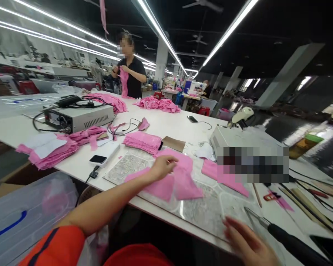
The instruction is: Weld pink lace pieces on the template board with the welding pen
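So the left hand (162,167) is above the pink fabric pieces (159,186), fingers loosely curled but partly open, no grip on anything that I can see. Can't tell if the fingertips brush the cloth. Right hand (249,240) is open too, a bit blurry, thumb apart from the fingers, near the front right edge of the patterned mat (199,207) with nothing in it.

Those pink pieces lie flat and overlapping on the mat, left of its middle, I'd guess so their edges are easy to get at. There's a folded pink strip (224,179) towards the mat's far right, probably kept aside so it doesn't mix in.

Just past the mat's far left edge sits a neat pink stack (142,142), squared up so single layers come off easily, I reckon. To the mat's right there's a black-handled tool (294,242), handle towards the wearer, which looks handy for the right hand. The grey box (93,117) sits well beyond the mat's left end, maybe to leave elbow room, and a co-worker (131,72) across the table holds more pink cloth (124,82)
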The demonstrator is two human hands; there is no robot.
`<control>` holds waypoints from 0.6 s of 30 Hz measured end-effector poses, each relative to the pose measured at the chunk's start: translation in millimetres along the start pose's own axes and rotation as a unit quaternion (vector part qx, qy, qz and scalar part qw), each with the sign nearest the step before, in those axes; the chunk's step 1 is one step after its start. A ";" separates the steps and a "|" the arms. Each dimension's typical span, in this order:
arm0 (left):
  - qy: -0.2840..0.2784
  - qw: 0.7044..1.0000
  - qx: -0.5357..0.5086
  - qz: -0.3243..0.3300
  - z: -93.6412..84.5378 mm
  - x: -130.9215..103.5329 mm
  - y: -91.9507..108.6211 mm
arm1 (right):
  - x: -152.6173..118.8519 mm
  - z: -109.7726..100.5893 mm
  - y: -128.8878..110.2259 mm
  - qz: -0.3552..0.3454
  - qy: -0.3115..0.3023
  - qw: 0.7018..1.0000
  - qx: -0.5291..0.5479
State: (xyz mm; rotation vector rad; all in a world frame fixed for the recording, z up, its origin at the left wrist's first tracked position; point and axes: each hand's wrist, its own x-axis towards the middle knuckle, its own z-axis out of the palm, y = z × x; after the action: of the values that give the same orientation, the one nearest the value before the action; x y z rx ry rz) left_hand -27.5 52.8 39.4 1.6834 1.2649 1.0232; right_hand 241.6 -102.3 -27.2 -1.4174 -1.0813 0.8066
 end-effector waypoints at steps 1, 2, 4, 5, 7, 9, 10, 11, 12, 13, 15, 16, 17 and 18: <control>0.010 1.000 -0.012 -0.009 -11.7 -3.3 -7.7 | 3.3 17.3 -5.6 -0.019 -0.045 0.998 -0.044; 0.019 0.999 -0.023 -0.018 -22.4 -6.8 -15.1 | 8.0 35.3 -11.9 -0.060 -0.088 0.991 -0.085; 0.036 0.998 -0.044 -0.032 -40.8 -15.4 -28.1 | 19.0 69.8 -24.6 -0.164 -0.147 0.964 -0.152; 0.046 0.997 -0.053 -0.038 -48.6 -20.4 -33.4 | 23.8 84.6 -30.0 -0.204 -0.170 0.947 -0.180; 0.065 0.994 -0.068 -0.047 -61.8 -30.5 -42.2 | 30.5 107.0 -37.0 -0.254 -0.204 0.916 -0.235; 0.080 0.992 -0.083 -0.052 -71.6 -39.0 -48.5 | 33.6 120.6 -39.1 -0.283 -0.221 0.891 -0.278; 0.084 0.991 -0.089 -0.055 -75.0 -42.1 -50.9 | 34.3 125.4 -39.0 -0.296 -0.223 0.881 -0.294; 0.084 0.990 -0.096 -0.058 -77.2 -44.3 -52.6 | 34.5 129.9 -38.6 -0.309 -0.221 0.873 -0.304; 0.081 0.989 -0.103 -0.061 -78.2 -45.6 -53.5 | 34.5 134.8 -38.2 -0.323 -0.214 0.867 -0.312; 0.076 0.989 -0.110 -0.063 -78.0 -45.7 -53.5 | 34.3 140.5 -38.2 -0.337 -0.204 0.863 -0.318; 0.063 0.988 -0.122 -0.065 -74.2 -43.1 -51.0 | 34.4 154.9 -39.1 -0.360 -0.175 0.854 -0.332; 0.056 0.988 -0.127 -0.064 -71.3 -40.6 -48.6 | 35.2 163.0 -39.8 -0.369 -0.159 0.848 -0.345; 0.049 0.988 -0.130 -0.062 -68.4 -37.9 -45.7 | 36.8 170.7 -40.4 -0.374 -0.146 0.841 -0.363; 0.043 0.989 -0.131 -0.058 -65.9 -35.1 -42.8 | 39.3 177.2 -40.7 -0.377 -0.137 0.832 -0.384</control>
State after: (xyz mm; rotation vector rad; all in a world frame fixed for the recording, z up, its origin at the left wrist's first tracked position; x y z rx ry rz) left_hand -109.3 34.9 19.6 1.3632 1.2094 1.1472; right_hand 84.8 -4.1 -8.4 -1.3131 -2.1650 -0.0508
